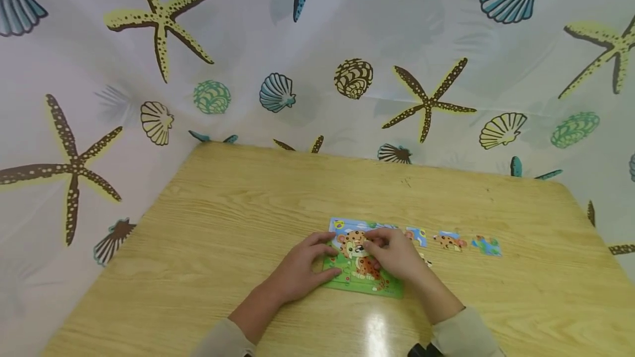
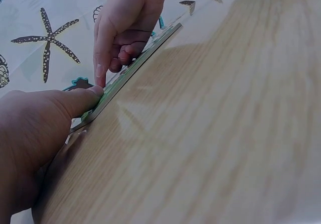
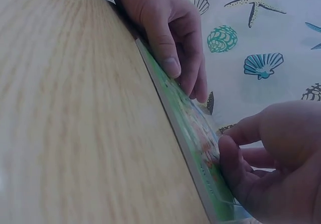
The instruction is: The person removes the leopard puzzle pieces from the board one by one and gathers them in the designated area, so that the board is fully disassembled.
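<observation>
Pale sleeves are lying nearest the head camera, with the left hand and right hand extending from them over the wooden desk. Between the hands, a puzzle board printed with a spotted cat is lying flat. Its long axis is appearing to run left to right, slightly askew, though foreshortening is leaving this uncertain. Governing relation, as judged: loose pieces are lying in a rough row to the right of the board, on the right hand's far side, making that hand the nearer; the left hand is sitting across the board from them. Regarding condition, the hands are standing apart in the head view. Left fingers are resting relaxed at the board's left side, the thumb touching its green border. Right thumb and forefinger are almost meeting over the picture; whether they are pinching a piece, the inspector cannot tell.
</observation>
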A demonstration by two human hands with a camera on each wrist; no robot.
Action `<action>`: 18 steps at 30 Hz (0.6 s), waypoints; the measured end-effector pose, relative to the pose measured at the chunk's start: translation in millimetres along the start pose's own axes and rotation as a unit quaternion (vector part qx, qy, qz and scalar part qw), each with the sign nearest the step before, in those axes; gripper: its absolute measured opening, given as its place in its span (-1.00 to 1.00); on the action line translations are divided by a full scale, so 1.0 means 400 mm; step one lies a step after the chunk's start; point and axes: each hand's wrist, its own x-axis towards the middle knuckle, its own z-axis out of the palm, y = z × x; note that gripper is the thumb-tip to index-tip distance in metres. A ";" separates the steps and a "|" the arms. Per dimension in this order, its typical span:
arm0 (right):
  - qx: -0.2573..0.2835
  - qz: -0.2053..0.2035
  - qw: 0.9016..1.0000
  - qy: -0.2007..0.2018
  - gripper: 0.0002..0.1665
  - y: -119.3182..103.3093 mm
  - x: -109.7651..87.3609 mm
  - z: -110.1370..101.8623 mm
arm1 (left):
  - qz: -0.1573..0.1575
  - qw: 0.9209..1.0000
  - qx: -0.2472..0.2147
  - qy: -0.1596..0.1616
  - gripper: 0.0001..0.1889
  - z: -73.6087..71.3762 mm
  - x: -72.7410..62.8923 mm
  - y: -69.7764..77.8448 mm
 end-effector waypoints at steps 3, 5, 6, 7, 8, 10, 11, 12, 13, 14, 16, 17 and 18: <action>-0.013 -0.008 1.000 -0.012 -0.64 0.002 -0.002 -0.003 | 0.002 1.000 0.002 0.002 -0.68 0.000 0.002 0.001; -0.016 -0.005 1.000 -0.017 -0.64 0.002 -0.004 -0.005 | 0.004 1.000 0.001 0.001 -0.68 0.001 0.004 0.002; -0.017 -0.003 1.000 -0.019 -0.64 0.001 -0.005 -0.006 | 0.004 1.000 0.001 0.000 -0.68 0.001 0.004 0.002; -0.016 0.001 1.000 -0.020 -0.64 0.001 -0.005 -0.007 | 0.005 1.000 0.000 -0.001 -0.68 0.001 0.004 0.002; -0.016 0.001 1.000 -0.020 -0.63 0.001 -0.006 -0.007 | 0.005 1.000 -0.001 -0.001 -0.68 0.002 0.004 0.003; -0.021 -0.002 1.000 -0.019 -0.62 0.001 -0.007 -0.008 | 0.004 1.000 -0.003 -0.001 -0.68 0.002 0.004 0.002; -0.024 -0.006 1.000 -0.018 -0.60 -0.001 -0.008 -0.008 | 0.003 1.000 -0.004 -0.001 -0.68 0.002 0.004 0.001; -0.027 -0.011 0.999 -0.018 -0.59 -0.003 -0.008 -0.008 | 0.003 1.000 -0.005 -0.001 -0.68 0.003 0.004 0.000; -0.033 -0.016 0.999 -0.017 -0.58 -0.003 -0.008 -0.007 | 0.002 1.000 -0.005 0.000 -0.68 0.003 0.003 -0.001; -0.042 -0.022 0.999 -0.015 -0.57 -0.005 -0.009 -0.007 | 0.002 1.000 -0.004 0.000 -0.69 0.003 0.003 -0.003; -0.058 -0.030 0.998 -0.012 -0.57 -0.008 -0.009 -0.007 | 0.001 1.000 -0.001 0.000 -0.69 0.003 0.003 -0.006; -0.063 -0.031 0.997 -0.012 -0.57 -0.010 -0.009 -0.007 | 0.001 1.000 -0.001 0.000 -0.69 0.003 0.003 -0.007; -0.071 -0.032 0.997 -0.012 -0.57 -0.010 -0.008 -0.008 | 0.001 1.000 0.000 0.000 -0.69 0.003 0.004 -0.008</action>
